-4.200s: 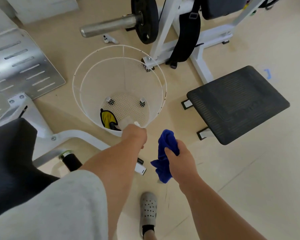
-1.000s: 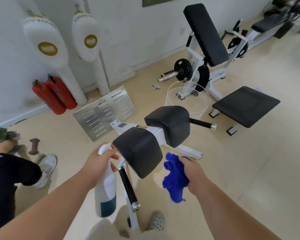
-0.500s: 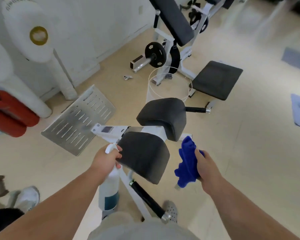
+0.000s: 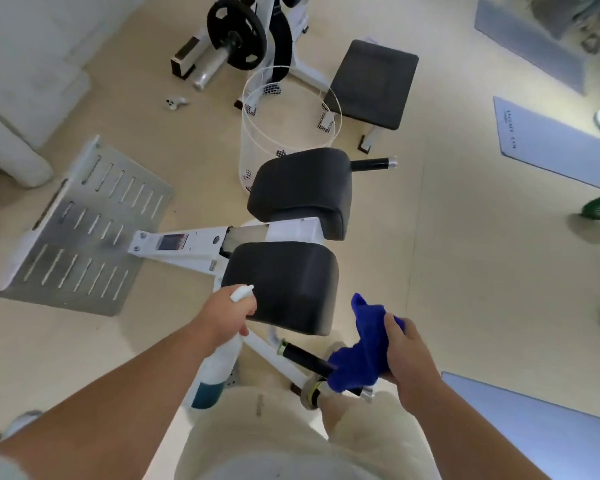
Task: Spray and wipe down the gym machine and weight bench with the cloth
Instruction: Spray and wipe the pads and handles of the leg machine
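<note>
While left hand (image 4: 222, 317) grips spray bottle (image 4: 219, 367) beside machine pad (image 4: 284, 282), right hand (image 4: 409, 355) clutches cloth (image 4: 362, 344).

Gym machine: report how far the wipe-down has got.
Done: no wet patch shows. In hand: left hand grips the spray bottle beside the near pad; right hand holds the blue cloth at the handle grip. Left: that pad, far pad, frame, weight bench.

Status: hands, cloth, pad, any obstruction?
Left hand grips spray bottle, nozzle at near pad. Right hand holds cloth over handle. Pad unobstructed.
</note>
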